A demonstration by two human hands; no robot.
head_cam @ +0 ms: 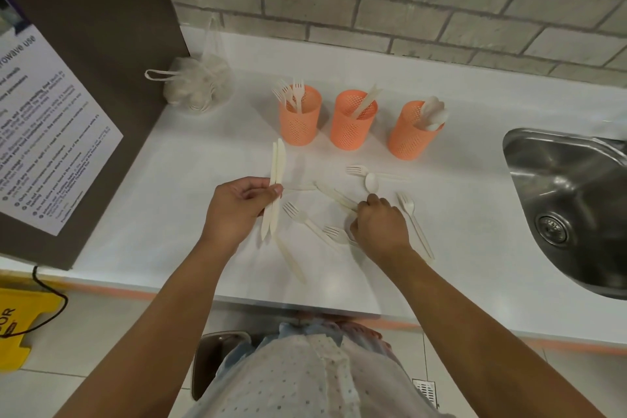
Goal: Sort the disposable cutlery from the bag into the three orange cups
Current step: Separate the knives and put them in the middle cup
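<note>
At the bench (169, 180), just ahead of my right hand (380, 227) | it pinched a loose knife (334, 194) by its near end | left hand (237, 210) gripped two knives (277, 180) mid-shaft | I judged them light, stiff, slick

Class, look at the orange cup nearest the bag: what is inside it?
Forks stand in that cup, tines up; its wall covers their lower handles, so the exact count is unclear.

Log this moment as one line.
left hand: holds two knives | right hand: pinches third knife on counter | next: middle cup
</note>
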